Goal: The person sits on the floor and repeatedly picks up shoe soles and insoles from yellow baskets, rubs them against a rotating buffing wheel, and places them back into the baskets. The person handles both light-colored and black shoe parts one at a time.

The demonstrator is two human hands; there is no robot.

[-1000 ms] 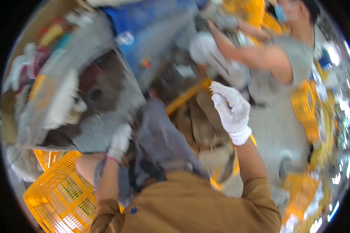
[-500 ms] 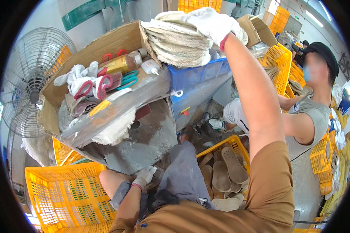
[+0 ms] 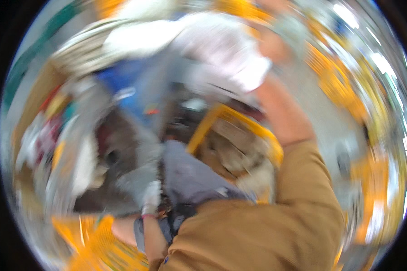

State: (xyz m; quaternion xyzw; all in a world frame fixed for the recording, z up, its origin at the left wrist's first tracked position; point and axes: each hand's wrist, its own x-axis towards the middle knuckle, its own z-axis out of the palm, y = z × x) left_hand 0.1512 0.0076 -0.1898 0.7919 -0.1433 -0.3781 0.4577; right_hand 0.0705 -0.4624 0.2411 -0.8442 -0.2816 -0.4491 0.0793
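Note:
The picture is smeared by motion. My left hand (image 3: 152, 198), in a white glove, is low by my knee, at the edge of the grey work surface (image 3: 140, 185); its fingers are blurred. My right arm reaches up and forward, and my gloved right hand (image 3: 257, 76) blends into the pale shorts (image 3: 226, 49) of a person ahead, so its fingers and anything in them cannot be made out. Below it stands a yellow crate (image 3: 203, 128) of brownish sole-shaped pieces (image 3: 233, 149). The stack of whitish fabric pads (image 3: 86, 47) lies at the upper left.
A blue bin (image 3: 135, 90) is below the pads. Left of it, a cardboard box (image 3: 31, 117) holds gloves and small tools, all blurred. Another yellow crate (image 3: 108, 248) is at the lower left. More yellow crates (image 3: 334, 86) line the right side.
My view has swung to the right. My right hand has come off the pad stack and is now out to its right, near the other person. My left hand stays low by my knee.

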